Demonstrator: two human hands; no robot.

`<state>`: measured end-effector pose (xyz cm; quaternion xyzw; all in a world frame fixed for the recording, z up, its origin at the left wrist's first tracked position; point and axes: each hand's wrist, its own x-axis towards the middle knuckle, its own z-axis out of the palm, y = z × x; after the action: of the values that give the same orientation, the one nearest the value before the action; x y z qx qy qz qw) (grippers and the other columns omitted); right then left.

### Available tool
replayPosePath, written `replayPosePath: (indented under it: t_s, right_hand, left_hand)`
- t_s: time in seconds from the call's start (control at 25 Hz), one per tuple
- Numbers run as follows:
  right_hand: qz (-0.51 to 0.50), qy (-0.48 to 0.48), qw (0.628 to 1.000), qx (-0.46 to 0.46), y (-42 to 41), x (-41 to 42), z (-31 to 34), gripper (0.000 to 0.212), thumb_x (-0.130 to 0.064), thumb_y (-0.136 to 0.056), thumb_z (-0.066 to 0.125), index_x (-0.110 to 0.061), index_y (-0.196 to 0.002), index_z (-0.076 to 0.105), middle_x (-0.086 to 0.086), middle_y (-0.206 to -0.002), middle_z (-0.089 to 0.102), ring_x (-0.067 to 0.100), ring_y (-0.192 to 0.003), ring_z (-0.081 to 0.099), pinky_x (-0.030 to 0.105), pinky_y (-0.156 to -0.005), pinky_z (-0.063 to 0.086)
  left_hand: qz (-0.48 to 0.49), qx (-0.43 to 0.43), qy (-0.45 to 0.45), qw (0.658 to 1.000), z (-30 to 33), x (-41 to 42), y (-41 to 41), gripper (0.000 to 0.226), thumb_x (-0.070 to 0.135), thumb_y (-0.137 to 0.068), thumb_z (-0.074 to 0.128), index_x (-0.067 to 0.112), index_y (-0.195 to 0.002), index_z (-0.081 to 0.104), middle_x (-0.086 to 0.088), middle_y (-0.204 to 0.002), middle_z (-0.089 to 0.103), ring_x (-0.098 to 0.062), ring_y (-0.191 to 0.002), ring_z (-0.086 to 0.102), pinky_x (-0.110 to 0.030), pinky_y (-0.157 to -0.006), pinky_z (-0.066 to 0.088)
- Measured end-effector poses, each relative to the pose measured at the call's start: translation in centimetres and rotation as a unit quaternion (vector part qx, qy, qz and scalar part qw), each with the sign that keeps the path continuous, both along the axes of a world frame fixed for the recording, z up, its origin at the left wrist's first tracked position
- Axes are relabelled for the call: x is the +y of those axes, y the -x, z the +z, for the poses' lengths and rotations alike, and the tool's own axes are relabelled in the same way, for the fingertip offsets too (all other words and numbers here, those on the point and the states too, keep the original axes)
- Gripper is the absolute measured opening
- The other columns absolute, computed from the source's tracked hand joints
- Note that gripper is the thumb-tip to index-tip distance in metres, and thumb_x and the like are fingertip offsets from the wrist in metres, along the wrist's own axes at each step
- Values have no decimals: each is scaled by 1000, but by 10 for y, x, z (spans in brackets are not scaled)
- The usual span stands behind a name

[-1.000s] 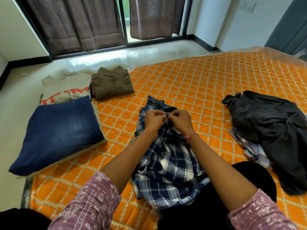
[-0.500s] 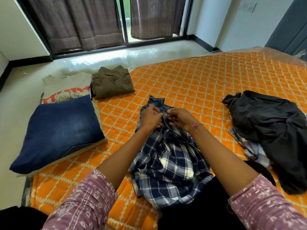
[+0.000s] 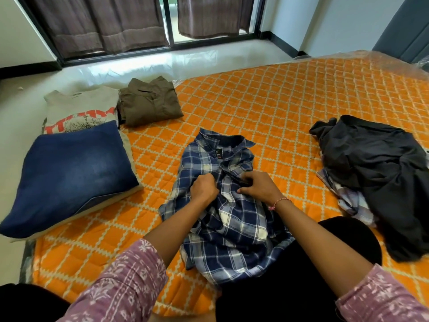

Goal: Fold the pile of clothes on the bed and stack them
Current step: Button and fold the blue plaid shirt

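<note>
Pretty bright daylight here, coming through the gap between the curtains (image 3: 104, 22) up top and throwing glare across the glossy floor (image 3: 162, 63). Shadows are soft, focus is decent, and the wide lens bends straight lines near the edges.

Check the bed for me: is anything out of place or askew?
Only the folded jeans: they lie skewed, overhanging the mattress edge at left. The dark garment at right is just unfolded pile. Both hands grip the plaid shirt.
</note>
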<state>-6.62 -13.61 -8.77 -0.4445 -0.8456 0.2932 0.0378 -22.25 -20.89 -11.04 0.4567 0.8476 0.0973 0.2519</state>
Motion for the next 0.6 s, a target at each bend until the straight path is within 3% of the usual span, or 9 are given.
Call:
replayPosePath:
  t_s: [0.12,0.24,0.32,0.4,0.52,0.6]
  right_hand:
    - [-32,-64,997,6,2,-2,-4,11,-13,-87,66,-2,-85,68,11,-86,67,24,-80,59,29,-68,39]
    - [-69,-60,995,38,2,-4,-2,8,-8,-84,68,-6,-91,71,10,-93,70,25,-88,63,29,-71,47]
    - [-73,-21,996,52,2,-4,0,7,-5,-80,71,-7,-87,71,10,-92,71,22,-88,65,28,-73,49]
    - [-93,22,992,76,4,-5,6,5,-6,-80,71,-10,-78,69,7,-83,69,19,-80,64,28,-71,49]
    - [-145,127,970,146,12,-9,18,24,-10,-83,69,-12,-61,60,0,-63,58,11,-60,52,23,-59,42]
    - [-169,200,946,188,19,-10,24,26,-9,-83,69,-8,-59,60,5,-62,55,13,-58,48,20,-56,40]
  left_hand:
    - [9,-12,23,1000,-1,2,0,7,3,-90,56,5,-84,58,-10,-76,58,-29,-77,60,-39,-66,49]
    - [10,-38,22,999,-3,0,4,18,-1,-88,51,6,-72,52,-14,-71,59,-31,-72,62,-43,-68,54]
    - [22,-90,-14,996,-4,-5,8,22,-3,-87,52,6,-69,58,-17,-76,66,-30,-76,66,-43,-72,58]
    - [56,-168,-59,982,0,-10,10,26,-5,-86,58,9,-64,62,-9,-73,66,-21,-72,65,-33,-67,57]
    - [105,-292,-114,944,17,-16,11,18,-4,-85,64,6,-70,65,-4,-72,64,-12,-68,61,-19,-59,52]
    - [134,-363,-138,912,33,-16,9,9,-5,-85,64,2,-79,66,-3,-74,64,-10,-68,61,-15,-59,52]
